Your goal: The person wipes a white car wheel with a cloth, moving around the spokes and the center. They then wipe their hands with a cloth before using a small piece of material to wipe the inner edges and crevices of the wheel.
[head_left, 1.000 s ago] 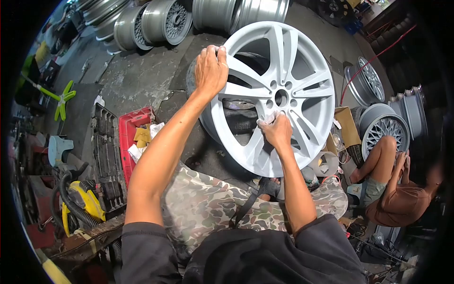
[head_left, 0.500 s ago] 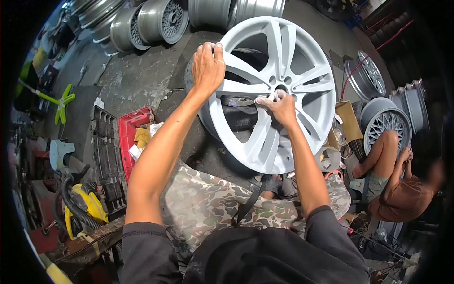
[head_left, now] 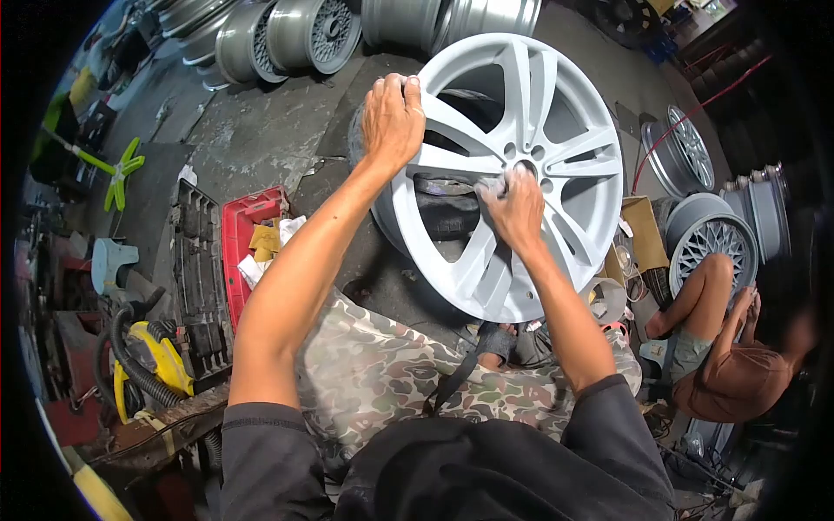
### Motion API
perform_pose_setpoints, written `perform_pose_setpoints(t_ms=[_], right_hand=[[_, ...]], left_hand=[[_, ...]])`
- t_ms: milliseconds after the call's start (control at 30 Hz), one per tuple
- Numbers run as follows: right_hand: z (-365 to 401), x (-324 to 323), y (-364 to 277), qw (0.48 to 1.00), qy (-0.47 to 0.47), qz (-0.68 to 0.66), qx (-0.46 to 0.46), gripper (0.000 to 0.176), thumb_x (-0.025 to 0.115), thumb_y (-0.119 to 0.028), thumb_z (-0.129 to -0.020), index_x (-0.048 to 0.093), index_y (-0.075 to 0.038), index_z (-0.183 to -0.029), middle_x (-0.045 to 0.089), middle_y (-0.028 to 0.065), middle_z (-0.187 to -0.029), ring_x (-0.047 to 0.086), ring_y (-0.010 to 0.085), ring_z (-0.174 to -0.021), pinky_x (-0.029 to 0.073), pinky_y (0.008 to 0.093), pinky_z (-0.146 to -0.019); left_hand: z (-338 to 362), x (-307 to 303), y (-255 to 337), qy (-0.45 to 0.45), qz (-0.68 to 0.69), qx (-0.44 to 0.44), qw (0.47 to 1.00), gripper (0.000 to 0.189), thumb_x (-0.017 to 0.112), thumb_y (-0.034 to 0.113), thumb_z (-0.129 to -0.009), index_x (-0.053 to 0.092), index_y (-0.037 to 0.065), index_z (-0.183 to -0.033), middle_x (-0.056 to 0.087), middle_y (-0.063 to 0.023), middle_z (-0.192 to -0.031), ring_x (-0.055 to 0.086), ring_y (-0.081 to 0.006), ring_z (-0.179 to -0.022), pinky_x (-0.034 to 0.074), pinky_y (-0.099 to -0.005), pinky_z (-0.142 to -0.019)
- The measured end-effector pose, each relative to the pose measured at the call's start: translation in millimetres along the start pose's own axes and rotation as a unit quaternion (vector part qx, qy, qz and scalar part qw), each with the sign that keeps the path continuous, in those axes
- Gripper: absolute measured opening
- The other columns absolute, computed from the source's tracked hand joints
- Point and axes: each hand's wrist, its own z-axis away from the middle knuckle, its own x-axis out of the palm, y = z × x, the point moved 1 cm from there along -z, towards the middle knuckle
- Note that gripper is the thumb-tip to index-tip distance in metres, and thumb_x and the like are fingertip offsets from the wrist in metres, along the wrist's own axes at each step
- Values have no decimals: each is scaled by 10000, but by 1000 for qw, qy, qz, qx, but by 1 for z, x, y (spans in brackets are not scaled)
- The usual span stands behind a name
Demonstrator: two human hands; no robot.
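Note:
A pale grey, dusty-looking alloy wheel (head_left: 518, 91) with paired spokes is tilted in front of me, its face toward me. My left hand (head_left: 393, 122) is closed round its upper left edge, fingers over the lip. At the centre hole, my right hand (head_left: 519, 208) works with curled fingers against the hub. Its fingertips are whitish and slightly blurred, so whatever they pinch, if anything, is hidden. Behind the wheel, a dark tyre (head_left: 447, 217) shows between the spokes.
Several bare wheels (head_left: 314, 36) line the back, and mesh wheels (head_left: 712, 239) stand at right. A person in a brown shirt (head_left: 734, 378) sits there. A red crate (head_left: 234, 243) and yellow machine (head_left: 156, 360) lie at left. A cardboard box (head_left: 645, 233) stands right of the wheel.
The whole view has shifted slightly, so the wheel appears a little farther right. My right hand has moved slightly at the hub, its fingers more curled. My left hand keeps its hold.

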Motion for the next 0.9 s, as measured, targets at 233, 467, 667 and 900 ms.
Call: perform_pose_setpoints(t_ms=[233,467,667,900], right_hand=[[3,-4,4,999,-31,-6,10,386,840,-328,-777,621,-16,-831,563,154,-906,561,353,-957,458,484,-797],[11,-9,17,973,-89,-153,151,400,891,-307,-730,593,-40,-725,542,106,-809,557,323,-831,444,462,-765],[-46,-24,-8,993,-42,-21,-104,362,887,-248,-679,586,-58,-748,562,99,-853,570,308,-880,455,437,-783],[-58,-19,-85,923,9,-33,-383,318,817,-201,-678,566,-71,-824,547,92,-911,574,289,-912,459,410,-761]], left_hand=[[0,4,2,-4,12,20,1000,346,487,321,-1072,625,4,-1095,639,-228,-1080,603,-428,-1037,459,-536,-925],[1,2,2,17,14,14,1000,340,482,323,-1075,615,10,-1077,633,-218,-1083,594,-424,-1046,453,-539,-930],[-3,6,-4,-9,56,-5,998,408,420,355,-1098,595,-12,-1064,626,-241,-1068,579,-444,-1053,429,-547,-936],[0,-2,-5,-15,69,-34,997,446,388,378,-1105,593,-18,-1081,624,-257,-1074,574,-453,-1060,426,-553,-942]])
